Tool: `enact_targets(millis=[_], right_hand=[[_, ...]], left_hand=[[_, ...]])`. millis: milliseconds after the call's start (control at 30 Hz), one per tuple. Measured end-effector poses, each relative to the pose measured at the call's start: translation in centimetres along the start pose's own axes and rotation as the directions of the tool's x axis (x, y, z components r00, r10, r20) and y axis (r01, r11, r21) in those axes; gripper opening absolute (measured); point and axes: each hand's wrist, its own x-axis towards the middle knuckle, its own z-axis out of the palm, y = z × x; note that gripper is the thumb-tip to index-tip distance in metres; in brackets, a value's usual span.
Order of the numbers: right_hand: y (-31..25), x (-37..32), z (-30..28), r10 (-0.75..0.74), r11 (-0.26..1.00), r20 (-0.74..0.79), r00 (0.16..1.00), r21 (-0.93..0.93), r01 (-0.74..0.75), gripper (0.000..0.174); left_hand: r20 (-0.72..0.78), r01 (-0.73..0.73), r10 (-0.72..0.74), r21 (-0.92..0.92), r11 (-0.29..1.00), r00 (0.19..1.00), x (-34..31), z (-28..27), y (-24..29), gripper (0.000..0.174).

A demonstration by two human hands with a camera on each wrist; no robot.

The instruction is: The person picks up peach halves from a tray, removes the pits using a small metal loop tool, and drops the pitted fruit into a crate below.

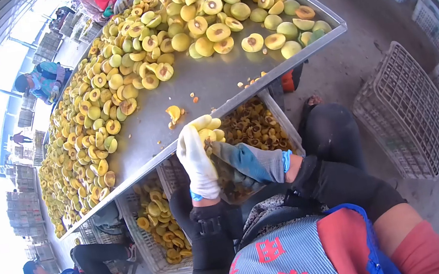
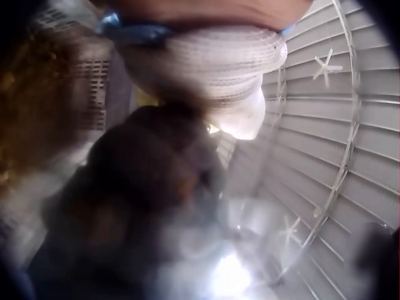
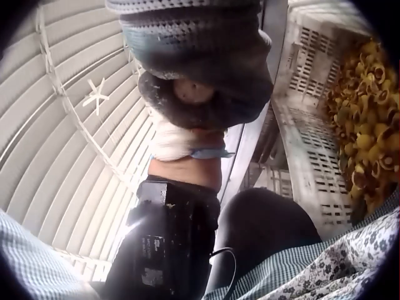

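Note:
My left hand (image 1: 197, 160), in a white glove, is raised at the near edge of the metal table (image 1: 159, 115). Its curled fingers hold a yellow apricot half (image 1: 207, 135). Meeting it from the right, my right hand (image 1: 248, 161) wears a grey-blue glove, with its fingertips at the same fruit. In the right wrist view its dark gloved fingers (image 3: 240, 103) are curled, and a small round brownish patch shows among them. The left wrist view is blurred. Many halved apricots (image 1: 109, 80), some with brown pits, are heaped on the table.
Below the table edge, one crate (image 1: 289, 126) holds brownish fruit pieces and another crate (image 1: 137, 234) holds yellow ones. A scrap of fruit (image 1: 173, 114) and loose pits lie on the metal. At right stands a tilted crate (image 1: 406, 115). Other people sit around the table.

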Motion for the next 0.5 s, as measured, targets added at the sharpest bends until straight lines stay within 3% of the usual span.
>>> enact_targets(millis=[67, 100, 133, 267, 333, 400, 467, 500], right_hand=[[3.2, 2.8, -0.5, -0.338, 0.910, -0.020, 0.941, -0.260, 0.322, 0.063], [3.5, 2.8, -0.3, -0.415, 0.886, -0.024, 0.909, -0.239, 0.398, 0.067], [2.3, 1.9, 0.1, -0.331, 0.930, -0.036, 0.943, -0.180, 0.319, 0.066], [-0.2, 0.2, -0.2, 0.106, 0.984, 0.066, 0.992, 0.136, -0.114, 0.066], [-0.5, 0.1, -0.3, 0.180, 0.976, 0.076, 0.981, 0.111, -0.188, 0.068], [-1.0, -0.3, 0.1, 0.075, 0.990, -0.032, 0.997, -0.116, -0.078, 0.071], [2.0, 1.9, 0.9, -0.221, 0.975, -0.065, 0.973, -0.038, 0.219, 0.070], [1.9, 1.9, 1.1, -0.230, 0.973, -0.069, 0.971, 0.008, 0.231, 0.069]], left_hand=[[0.079, 0.052, -0.058, 0.075, 0.996, 0.995, 0.5, -0.3, 0.6, 0.040], [0.086, 0.078, -0.091, 0.146, 0.986, 0.992, 0.6, -0.5, 0.7, 0.041], [0.094, 0.101, -0.124, 0.219, 0.971, 0.988, 0.8, -0.7, 0.7, 0.042], [-0.047, -0.053, 0.047, -0.121, 0.991, 0.998, 0.3, 0.8, -1.1, 0.042], [0.050, -0.017, 0.016, 0.010, 1.000, 0.999, 0.7, -0.4, -0.8, 0.042], [0.127, 0.050, -0.071, 0.162, 0.985, 0.989, 1.2, -1.2, -0.5, 0.042], [0.034, 0.054, -0.057, 0.085, 0.995, 0.998, 0.8, -0.8, -0.7, 0.042], [-0.011, 0.050, -0.049, 0.044, 0.998, 0.999, 0.6, -0.3, -0.8, 0.042]])
